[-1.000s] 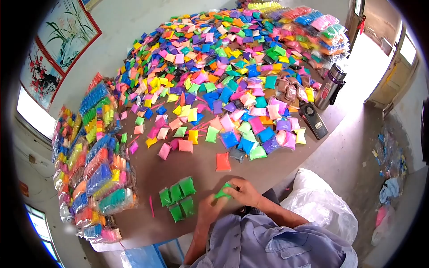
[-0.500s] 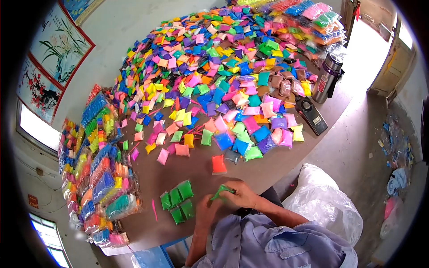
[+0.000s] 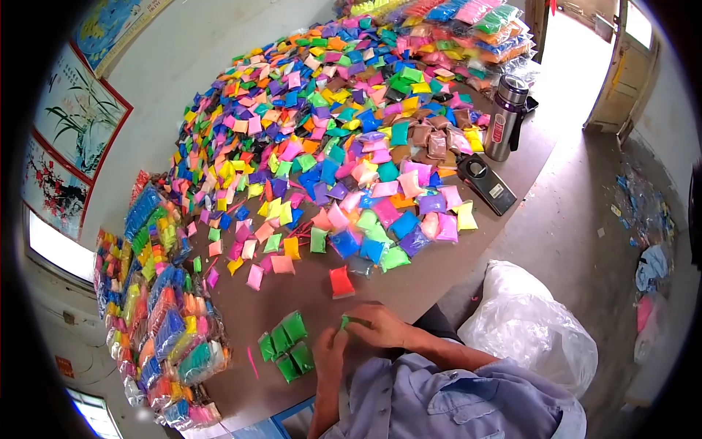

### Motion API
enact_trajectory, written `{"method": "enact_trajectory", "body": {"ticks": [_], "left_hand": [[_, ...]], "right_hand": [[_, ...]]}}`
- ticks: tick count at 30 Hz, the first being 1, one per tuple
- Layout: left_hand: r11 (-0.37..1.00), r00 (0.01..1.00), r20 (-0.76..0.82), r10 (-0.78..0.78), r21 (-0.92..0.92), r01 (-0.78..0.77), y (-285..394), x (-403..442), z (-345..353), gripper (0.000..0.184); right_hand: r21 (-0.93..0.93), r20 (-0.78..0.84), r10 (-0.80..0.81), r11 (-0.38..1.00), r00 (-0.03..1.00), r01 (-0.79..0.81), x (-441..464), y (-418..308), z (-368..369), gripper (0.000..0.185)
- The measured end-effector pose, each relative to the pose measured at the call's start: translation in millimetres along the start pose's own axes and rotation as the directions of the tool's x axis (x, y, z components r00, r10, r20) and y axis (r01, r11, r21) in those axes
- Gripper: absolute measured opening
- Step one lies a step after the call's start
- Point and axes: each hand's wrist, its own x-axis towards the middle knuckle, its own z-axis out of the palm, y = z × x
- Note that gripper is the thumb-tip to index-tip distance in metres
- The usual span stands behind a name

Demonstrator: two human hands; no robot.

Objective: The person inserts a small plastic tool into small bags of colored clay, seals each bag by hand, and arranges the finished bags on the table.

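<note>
Close in front of my body, my left hand [image 3: 330, 350] and my right hand [image 3: 374, 326] meet at their fingertips. Between them a small part of a green packet [image 3: 344, 320] shows; the fingers cover the rest. Both hands are closed on it. Just left of my left hand, several green packets [image 3: 290, 329] lie in two rows on the brown table [image 3: 241, 313]. A thin pink strip [image 3: 253, 362] lies beside them. Beyond my hands is a single red packet [image 3: 341, 282].
A large heap of coloured packets [image 3: 292, 132] covers the far table. Bagged bundles [image 3: 168, 329] are stacked at left, others [image 3: 468, 29] at the far right. A steel flask [image 3: 504, 117] and a black device [image 3: 486, 184] stand near the right edge. A white sack [image 3: 526, 329] is beside me.
The view has shifted, so the table contents appear further left. My hands have closed further round the green packet, and less of it shows.
</note>
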Motion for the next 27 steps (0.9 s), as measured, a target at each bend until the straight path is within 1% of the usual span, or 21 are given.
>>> {"method": "enact_trajectory", "body": {"ticks": [1,2,3,7,9,10,11,12,14,15,16,17,18,19,20,21,22,24,27], "left_hand": [[1.000,1.000,0.000,0.002,-0.001,-0.002,4,-1,2,0.020],[0.999,1.000,-0.007,0.016,-0.049,-0.016,9,-1,6,0.020],[0.995,0.999,-0.014,0.029,-0.097,-0.030,11,-1,8,0.021],[0.994,1.000,-0.003,0.029,-0.104,-0.029,-1,2,3,0.021],[0.998,0.998,-0.030,0.055,-0.004,-0.055,-12,4,-1,0.022],[0.998,0.998,-0.031,0.057,-0.007,-0.057,-17,5,-1,0.022],[0.998,0.993,-0.103,0.053,-0.012,-0.055,-22,5,-1,0.023],[0.999,0.983,-0.175,0.048,-0.018,-0.051,-22,4,0,0.025],[0.998,0.981,-0.190,0.039,-0.044,-0.049,-21,3,2,0.026],[0.997,0.978,-0.207,0.032,-0.066,-0.047,-19,2,3,0.028],[0.996,0.976,-0.214,0.031,-0.072,-0.047,-18,1,4,0.028],[0.995,0.979,-0.187,0.077,-0.046,-0.087,-17,1,5,0.029],[0.992,0.980,-0.159,0.122,-0.019,-0.126,-17,1,6,0.031],[0.992,0.979,-0.167,0.121,-0.024,-0.127,-16,1,8,0.031],[0.990,0.983,-0.152,0.108,-0.076,-0.120,-16,0,10,0.032],[0.985,0.986,-0.136,0.097,-0.127,-0.114,-16,1,12,0.033],[0.984,0.985,-0.143,0.098,-0.132,-0.117,-15,1,11,0.033],[0.995,0.989,-0.117,0.086,-0.047,-0.092,-12,1,10,0.031],[0.993,0.981,-0.158,0.111,-0.014,-0.114,-15,1,9,0.026]], "right_hand": [[-0.019,0.041,-0.013,1.000,0.999,0.014,0,2,0,0.025],[-0.038,0.082,-0.026,0.999,0.996,0.029,0,4,0,0.025],[-0.040,0.083,-0.028,0.999,0.996,0.032,0,4,1,0.025],[-0.020,0.080,-0.057,0.998,0.995,0.059,0,7,3,0.024],[-0.025,0.073,-0.076,0.997,0.994,0.078,1,1,5,0.024],[0.043,0.034,-0.010,0.999,0.999,0.008,2,-7,5,0.023],[0.114,0.000,0.061,0.992,0.998,-0.061,3,-13,5,0.023],[0.110,0.003,0.062,0.992,0.998,-0.062,2,-13,5,0.023],[-0.019,0.064,0.099,0.995,0.993,-0.098,0,-9,4,0.023],[-0.021,0.071,0.100,0.995,0.993,-0.098,-1,-3,6,0.023],[0.011,0.055,0.093,0.996,0.994,-0.094,-2,3,10,0.021],[0.043,0.040,0.087,0.995,0.995,-0.088,-3,9,12,0.021],[0.041,0.049,0.085,0.995,0.995,-0.087,-3,9,12,0.021],[0.029,0.096,0.118,0.992,0.988,-0.122,-4,9,9,0.016],[0.015,0.142,0.153,0.988,0.978,-0.156,-5,9,6,0.016],[0.011,0.151,0.150,0.988,0.977,-0.154,-5,10,6,0.016],[0.006,0.157,0.132,0.991,0.979,-0.135,-4,10,6,0.015],[0.000,0.169,0.113,0.993,0.979,-0.114,-3,8,5,0.015],[-0.002,0.208,0.140,0.990,0.968,-0.143,-2,1,3,0.016]]}}
